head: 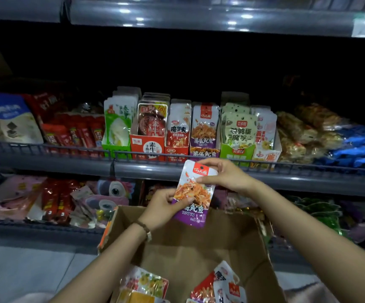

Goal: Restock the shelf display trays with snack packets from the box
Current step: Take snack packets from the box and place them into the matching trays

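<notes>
I hold a purple-and-white snack packet (193, 193) upright in the air above the open cardboard box (199, 243). My left hand (164, 206) pinches its lower left edge. My right hand (223, 174) grips its top right corner. Directly behind the packet, on the middle shelf, stands the matching purple display tray (204, 150) with the same packets in it. Beside it are a red tray (147, 147), a green tray (116, 149) and a light-green tray (237, 154). More snack packets (216, 287) lie at the bottom of the box.
A wire rail (68, 149) runs along the front of the middle shelf. Blue packets (361, 147) and brown bagged snacks (302, 132) fill its right side, red and white bags its left. The lower shelf (46, 200) holds pink and red packets. A grey shelf edge (199, 16) hangs overhead.
</notes>
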A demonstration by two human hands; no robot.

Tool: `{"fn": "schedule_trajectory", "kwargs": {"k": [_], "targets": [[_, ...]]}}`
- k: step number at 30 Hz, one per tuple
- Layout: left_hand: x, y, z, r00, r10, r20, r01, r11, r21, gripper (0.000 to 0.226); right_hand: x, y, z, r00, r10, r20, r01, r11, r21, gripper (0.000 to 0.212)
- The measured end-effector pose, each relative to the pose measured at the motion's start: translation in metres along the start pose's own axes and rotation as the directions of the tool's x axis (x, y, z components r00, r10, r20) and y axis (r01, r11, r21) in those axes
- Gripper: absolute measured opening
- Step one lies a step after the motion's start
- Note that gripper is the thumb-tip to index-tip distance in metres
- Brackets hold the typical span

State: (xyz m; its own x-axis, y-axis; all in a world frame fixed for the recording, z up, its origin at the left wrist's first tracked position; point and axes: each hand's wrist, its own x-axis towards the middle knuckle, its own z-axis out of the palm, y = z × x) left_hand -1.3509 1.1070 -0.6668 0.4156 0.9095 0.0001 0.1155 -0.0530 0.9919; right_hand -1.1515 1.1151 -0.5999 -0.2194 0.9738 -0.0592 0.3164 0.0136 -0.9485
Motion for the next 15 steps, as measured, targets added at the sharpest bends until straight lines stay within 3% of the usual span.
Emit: {"fn": "schedule_trajectory", "kwargs": {"k": [4, 7, 9, 12, 15], "targets": [[0.040, 0.039, -0.004, 0.991, 0.132, -0.017, -0.130, 0.989, 0.072, 0.015, 0.013, -0.047, -0.039, 0.997, -0.073, 0.023, 0.076, 0.978, -0.196, 0.033], [0.076, 0.062, -0.008, 0.966, 0.247, -0.070, -0.239, 0.965, 0.109, 0.040, 0.034, -0.075, -0.067, 0.969, -0.210, -0.131, 0.148, 0.916, -0.372, 0.036], [0.099, 0.071, -0.013, 0.943, 0.299, -0.144, -0.247, 0.923, 0.297, 0.060, 0.054, -0.092, -0.086, 0.917, -0.303, -0.259, 0.160, 0.875, -0.456, 0.045], [0.121, 0.073, -0.019, 0.882, 0.445, -0.152, -0.253, 0.723, 0.643, 0.063, 0.093, -0.108, -0.110, 0.902, -0.320, -0.292, 0.113, 0.825, -0.554, 0.049], [0.139, 0.072, -0.019, 0.893, 0.443, 0.076, -0.303, 0.470, 0.829, 0.053, 0.126, -0.096, -0.115, 0.943, -0.229, -0.241, -0.014, 0.698, -0.716, 0.039]]}}
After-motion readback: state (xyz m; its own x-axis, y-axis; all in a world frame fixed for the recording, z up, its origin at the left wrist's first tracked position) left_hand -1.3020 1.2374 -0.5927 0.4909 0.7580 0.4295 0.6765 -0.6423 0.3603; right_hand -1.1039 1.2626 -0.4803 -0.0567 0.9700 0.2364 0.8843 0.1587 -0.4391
